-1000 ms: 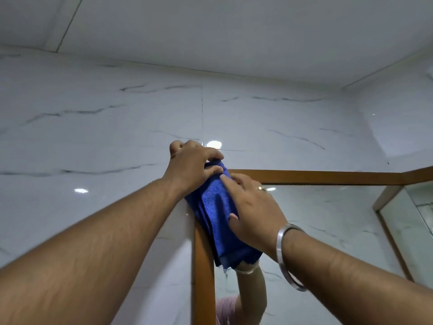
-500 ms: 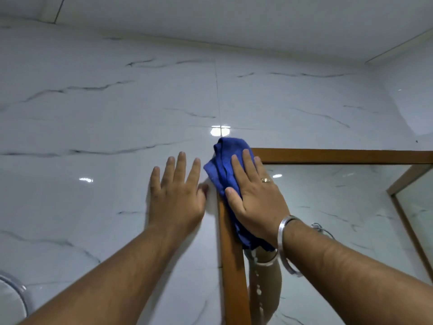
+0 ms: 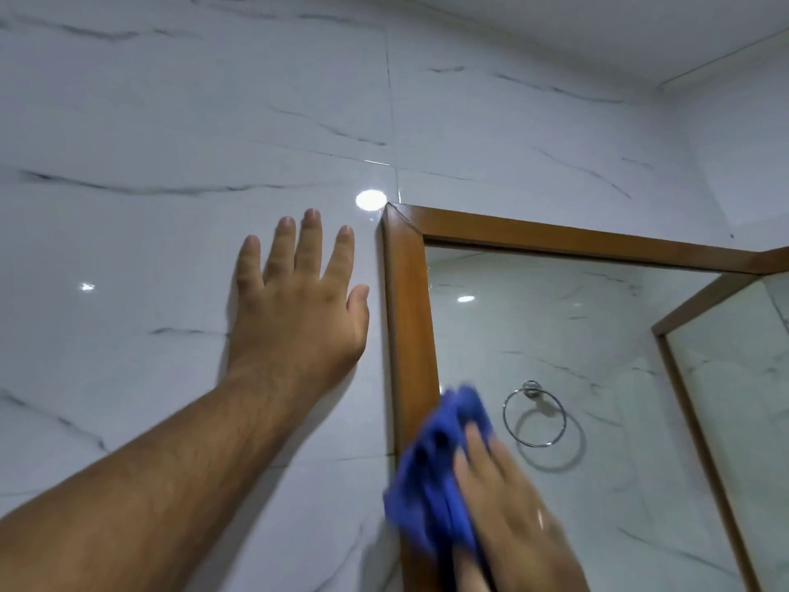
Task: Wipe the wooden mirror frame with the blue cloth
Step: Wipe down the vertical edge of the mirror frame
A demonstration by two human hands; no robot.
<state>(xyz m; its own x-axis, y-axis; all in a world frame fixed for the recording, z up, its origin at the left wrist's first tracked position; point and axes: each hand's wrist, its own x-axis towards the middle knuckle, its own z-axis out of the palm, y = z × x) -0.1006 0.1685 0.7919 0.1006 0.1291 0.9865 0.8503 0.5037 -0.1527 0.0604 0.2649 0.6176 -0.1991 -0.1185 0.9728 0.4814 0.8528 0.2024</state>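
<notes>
White marble-look wall tiles [image 3: 170, 121] surround the wooden mirror frame [image 3: 407, 318]. One person's left hand [image 3: 299, 309] lies flat and empty on the tile beside the frame. Their right hand [image 3: 508, 514], blurred, presses the blue cloth [image 3: 431, 476] against the frame's left upright.

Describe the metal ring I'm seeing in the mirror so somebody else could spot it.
Start at the wooden mirror frame and look into the glass beside its left upright. Right of the blue cloth, a chrome towel ring shows, the only round metal thing there.
</notes>
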